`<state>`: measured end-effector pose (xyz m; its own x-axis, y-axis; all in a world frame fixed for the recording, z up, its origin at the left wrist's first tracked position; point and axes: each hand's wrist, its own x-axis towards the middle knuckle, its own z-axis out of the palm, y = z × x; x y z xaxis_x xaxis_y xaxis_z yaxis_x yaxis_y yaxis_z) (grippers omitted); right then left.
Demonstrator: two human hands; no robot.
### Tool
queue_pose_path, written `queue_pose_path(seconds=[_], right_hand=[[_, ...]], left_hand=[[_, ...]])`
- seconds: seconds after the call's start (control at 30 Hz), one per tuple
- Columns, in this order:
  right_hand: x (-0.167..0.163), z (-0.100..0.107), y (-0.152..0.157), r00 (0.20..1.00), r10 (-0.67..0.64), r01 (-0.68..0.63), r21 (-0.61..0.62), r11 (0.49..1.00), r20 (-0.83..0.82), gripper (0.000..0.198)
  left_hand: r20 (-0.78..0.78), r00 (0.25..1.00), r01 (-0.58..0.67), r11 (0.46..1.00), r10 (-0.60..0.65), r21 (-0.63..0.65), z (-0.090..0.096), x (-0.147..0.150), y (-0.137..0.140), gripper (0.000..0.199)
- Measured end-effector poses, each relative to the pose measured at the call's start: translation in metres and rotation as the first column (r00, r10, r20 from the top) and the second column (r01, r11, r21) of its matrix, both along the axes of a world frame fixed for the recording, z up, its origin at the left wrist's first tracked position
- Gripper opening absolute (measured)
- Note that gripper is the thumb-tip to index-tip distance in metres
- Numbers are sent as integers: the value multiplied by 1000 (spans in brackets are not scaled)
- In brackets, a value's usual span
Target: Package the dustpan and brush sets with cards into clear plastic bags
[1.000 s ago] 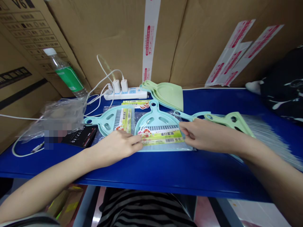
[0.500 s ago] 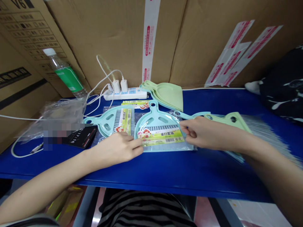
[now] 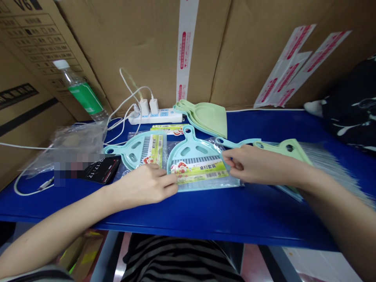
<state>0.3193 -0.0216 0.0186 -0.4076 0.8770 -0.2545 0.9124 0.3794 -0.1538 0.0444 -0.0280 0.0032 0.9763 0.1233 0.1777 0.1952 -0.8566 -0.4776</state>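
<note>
A light-blue dustpan (image 3: 188, 147) lies in a clear plastic bag (image 3: 233, 181) in front of me, its ring handle sticking out at the top. Inside the bag are a grey-bristled brush (image 3: 195, 159) and a yellow-green printed card (image 3: 205, 168). My left hand (image 3: 151, 183) pinches the bag's left edge, fingertips partly hidden. At the right edge, my right hand (image 3: 249, 162) has its fingers curled in, closed on the bag's side. A second bagged blue dustpan set (image 3: 132, 152) lies to the left, partly under my left hand.
Green and blue dustpans (image 3: 207, 117) are stacked behind, beside a power strip (image 3: 161, 116) and printed cards (image 3: 169, 129). Small brushes (image 3: 282, 149) and clear bags (image 3: 329, 160) lie right. A phone (image 3: 101, 169), crumpled plastic (image 3: 79, 141) and a bottle (image 3: 86, 98) are left.
The bagged dustpan has tilted slightly, its handle shifting a little left and its lower left edge coming down. Both hands stay in nearly the same place.
</note>
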Motion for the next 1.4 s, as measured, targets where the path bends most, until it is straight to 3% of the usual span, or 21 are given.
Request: queue_pose_path(seconds=[0.17, 0.3, 0.53, 0.73, 0.83, 1.03, 1.13, 1.27, 1.4], right_hand=[[2, -1, -2, 994, 81, -90, 127, 988, 74, 24], [-2, -1, -3, 986, 167, -167, 208, 964, 16, 19], [-14, -11, -3, 824, 465, -434, 167, 885, -325, 32], [-17, -19, -1, 816, 515, -477, 196, 857, -265, 41], [-18, -17, -2, 821, 521, -483, 204, 852, -234, 42], [-15, -8, -3, 836, 472, -445, 160, 881, -278, 38], [-11, -5, -1, 878, 396, -347, 212, 914, -270, 33], [-7, -3, 2, 994, 91, -64, 330, 942, -66, 31], [-5, -3, 3, 983, -136, 82, 368, 926, 125, 33]], left_hand=[[6, 1000, -11, 1000, 11, -15, 4, -1, 1, 22], [3, 999, -33, 999, 33, -19, 5, -2, 2, 21], [-46, 994, -107, 993, 104, -58, 9, -4, 3, 13], [-216, 956, -235, 959, 199, -156, 4, 0, 1, 38], [-202, 957, -243, 956, 208, -167, 2, 1, 1, 41], [-48, 987, -158, 978, 152, -137, 4, -3, 3, 26], [-7, 990, -139, 984, 139, -111, 5, -4, 3, 21], [17, 995, -95, 993, 96, -68, 8, -4, 4, 19], [65, 997, -48, 998, 50, -32, 12, -4, 4, 27]])
